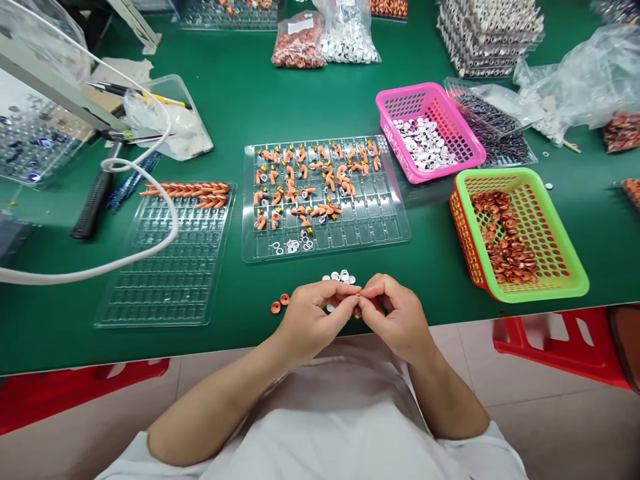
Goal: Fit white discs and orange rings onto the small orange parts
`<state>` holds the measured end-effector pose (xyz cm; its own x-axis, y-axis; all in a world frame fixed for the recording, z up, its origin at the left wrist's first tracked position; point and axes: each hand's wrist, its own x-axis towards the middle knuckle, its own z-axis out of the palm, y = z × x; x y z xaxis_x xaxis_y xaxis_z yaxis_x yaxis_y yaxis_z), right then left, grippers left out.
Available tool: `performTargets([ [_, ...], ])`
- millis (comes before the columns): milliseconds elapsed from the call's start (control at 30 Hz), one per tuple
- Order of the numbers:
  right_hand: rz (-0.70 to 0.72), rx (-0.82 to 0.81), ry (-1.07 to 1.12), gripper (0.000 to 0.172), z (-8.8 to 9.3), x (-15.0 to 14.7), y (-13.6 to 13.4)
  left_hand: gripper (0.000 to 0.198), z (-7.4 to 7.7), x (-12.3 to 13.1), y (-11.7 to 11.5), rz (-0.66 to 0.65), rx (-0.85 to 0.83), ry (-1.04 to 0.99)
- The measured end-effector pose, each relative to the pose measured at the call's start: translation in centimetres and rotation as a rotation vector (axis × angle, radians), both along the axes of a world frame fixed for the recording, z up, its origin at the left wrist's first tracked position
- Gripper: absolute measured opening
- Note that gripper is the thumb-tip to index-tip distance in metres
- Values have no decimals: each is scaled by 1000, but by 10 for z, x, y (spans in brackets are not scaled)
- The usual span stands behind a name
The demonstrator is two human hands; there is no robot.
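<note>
White shirt (320, 427) is sitting closest to us, with bare forearms (225, 393) reaching over the near edge of the green surface (225, 93). Going down in size, we're logging a middle tray (375, 230), clear plastic, carrying curved orange parts (330, 183) and, toward its near edge, some white rings (293, 247). To its left, a second clear tray (165, 273) is holding copper-orange parts (185, 190) along its far end. Over on the right, a green basket (575, 273) is holding a heap of copper discs (515, 260); just beyond it, a pink basket (403, 160) is holding white discs (425, 143). At the back, we're noting a stack of filled trays (487, 40).

Next, our left hand (315, 317) and right hand (397, 317) are meeting near the surface's front edge, both closing narrow, thumb against forefinger. Two loose copper rounds (275, 307) are lying just left of the left hand. Some loose white pieces (344, 275) are lying just past both hands. Last, one small piece (357, 312) is being pinched between the two hands; it's showing dark and coppery, but fingers are covering most of it, so we're skipping its exact shape.
</note>
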<state>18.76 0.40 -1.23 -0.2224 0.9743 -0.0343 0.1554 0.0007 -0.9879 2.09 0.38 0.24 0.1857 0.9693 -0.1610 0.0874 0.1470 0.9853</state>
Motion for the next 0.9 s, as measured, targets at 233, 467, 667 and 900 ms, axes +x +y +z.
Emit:
performTargets([
  [233, 5, 194, -143, 12, 7, 12, -5, 8, 6, 1, 5, 128, -168, -180],
  [467, -48, 712, -361, 29, 0, -3, -18, 7, 6, 6, 4, 170, -176, -214],
  [667, -150, 686, -377, 25, 0, -6, -20, 9, 2, 9, 0, 159, -140, -269],
  [900, -186, 216, -76, 12, 3, -5, -26, 15, -6, 12, -7, 171, 24, -86],
])
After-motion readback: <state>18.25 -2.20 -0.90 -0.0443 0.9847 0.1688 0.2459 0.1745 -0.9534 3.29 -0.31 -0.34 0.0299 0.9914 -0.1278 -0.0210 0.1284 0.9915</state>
